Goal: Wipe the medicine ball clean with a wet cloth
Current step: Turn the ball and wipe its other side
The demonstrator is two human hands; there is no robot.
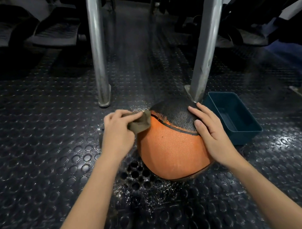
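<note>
An orange and black medicine ball (171, 149) sits on the studded black rubber floor in the middle of the view. My left hand (117, 130) grips a bunched olive-brown cloth (141, 124) and holds it against the ball's upper left side, at the seam between the orange and black panels. My right hand (209, 132) lies flat on the ball's right side, fingers straight, the thumb on the black panel. Water drops glisten on the floor around the ball.
A dark blue rectangular plastic tub (235, 116) stands on the floor just right of the ball. Two steel posts (98, 50) (204, 40) of gym equipment rise right behind the ball. Black machine pedals (56, 34) lie at the back left.
</note>
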